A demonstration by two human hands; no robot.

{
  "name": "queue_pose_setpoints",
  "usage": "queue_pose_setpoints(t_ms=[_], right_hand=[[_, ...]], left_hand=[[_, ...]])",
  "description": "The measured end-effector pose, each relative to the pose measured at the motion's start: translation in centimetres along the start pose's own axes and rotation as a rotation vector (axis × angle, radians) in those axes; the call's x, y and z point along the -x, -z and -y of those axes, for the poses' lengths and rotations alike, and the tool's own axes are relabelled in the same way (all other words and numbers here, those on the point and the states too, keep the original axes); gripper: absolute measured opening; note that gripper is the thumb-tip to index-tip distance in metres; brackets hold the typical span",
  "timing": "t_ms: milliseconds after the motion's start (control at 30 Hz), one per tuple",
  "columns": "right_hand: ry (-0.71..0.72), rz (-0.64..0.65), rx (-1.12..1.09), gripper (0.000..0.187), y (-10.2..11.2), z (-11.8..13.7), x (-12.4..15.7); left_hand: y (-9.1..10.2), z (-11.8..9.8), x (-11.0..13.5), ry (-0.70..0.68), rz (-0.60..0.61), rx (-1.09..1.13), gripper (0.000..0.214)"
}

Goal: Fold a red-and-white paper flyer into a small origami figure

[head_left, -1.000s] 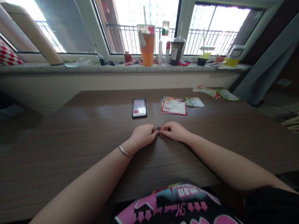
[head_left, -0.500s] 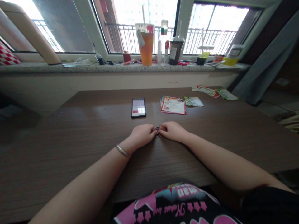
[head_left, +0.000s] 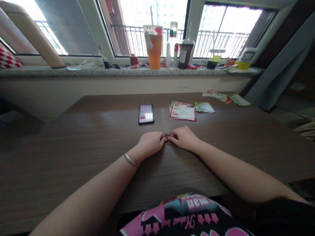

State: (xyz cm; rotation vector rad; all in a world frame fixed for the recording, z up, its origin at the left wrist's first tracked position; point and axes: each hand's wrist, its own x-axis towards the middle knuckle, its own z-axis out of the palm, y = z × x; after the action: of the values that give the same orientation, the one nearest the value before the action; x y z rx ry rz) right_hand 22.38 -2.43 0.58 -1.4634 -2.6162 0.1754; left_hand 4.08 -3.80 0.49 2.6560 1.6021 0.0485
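My left hand (head_left: 153, 142) and my right hand (head_left: 185, 137) meet near the middle of the brown table (head_left: 98, 137). Between their fingertips is a small, dark, partly shiny thing (head_left: 167, 135), mostly covered by the fingers and too small to name. Both hands are closed in a pinch on it, the left from its left end and the right from its right end. A silver bangle (head_left: 130, 159) circles my left wrist. Just beyond the hands lie a phone (head_left: 146, 113) with a lit, blurred screen and a stack of printed cards (head_left: 183, 111).
Smaller cards (head_left: 204, 107) lie right of the stack, and more cards (head_left: 219, 96) sit at the far right edge. On the windowsill (head_left: 123, 72) stand a tall cup of orange drink (head_left: 155, 49), a dark drink cup (head_left: 185, 54), bottles and small items.
My right hand has shifted slightly away to the right, so a little more of the small dark thing shows between the fingertips. The phone and cards have stayed put.
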Motion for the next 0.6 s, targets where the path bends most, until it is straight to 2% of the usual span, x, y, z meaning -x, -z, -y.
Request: queue_pose_setpoints(t_ms=[200, 600], right_hand=[[-0.04, 0.034, -0.006, 0.033, -0.03, 0.11, -0.28], [-0.11, 0.02, -0.105, 0.031, -0.04, 0.03, -0.44]], left_hand=[[-0.18, -0.17, 0.1, 0.01, -0.007, -0.01, 0.034], [0.1, -0.47, 0.53, 0.043, -0.026, -0.031, 0.028]])
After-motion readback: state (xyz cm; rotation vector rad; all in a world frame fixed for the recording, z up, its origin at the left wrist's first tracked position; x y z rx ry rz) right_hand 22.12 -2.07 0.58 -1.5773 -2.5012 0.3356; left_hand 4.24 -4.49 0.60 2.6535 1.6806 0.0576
